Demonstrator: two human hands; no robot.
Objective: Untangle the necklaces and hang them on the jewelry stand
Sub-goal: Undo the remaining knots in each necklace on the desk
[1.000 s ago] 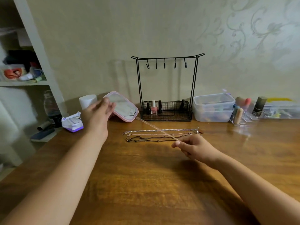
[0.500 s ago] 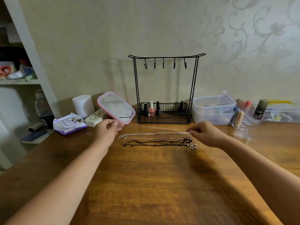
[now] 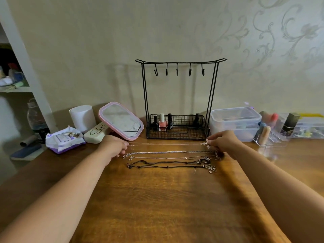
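— Fingers?
— Left hand (image 3: 114, 145) pinches one end of a thin chain (image 3: 164, 144); right hand (image 3: 223, 142) pinches the other, by its cross pendant (image 3: 206, 143).
— Surroundings?
— Four more necklaces (image 3: 170, 159) lie in rows on the worktop (image 3: 166, 199) just nearer; jewelry stand (image 3: 178, 99) behind, hooks bare, pink mirror (image 3: 121, 122) beside it.

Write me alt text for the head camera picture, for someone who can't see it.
Two bare hands, left hand and right hand, hold a thin chain necklace stretched between them just above a wooden table, in front of a black jewelry stand whose hooks are bare. Four more necklaces lie in straight rows nearer the camera.
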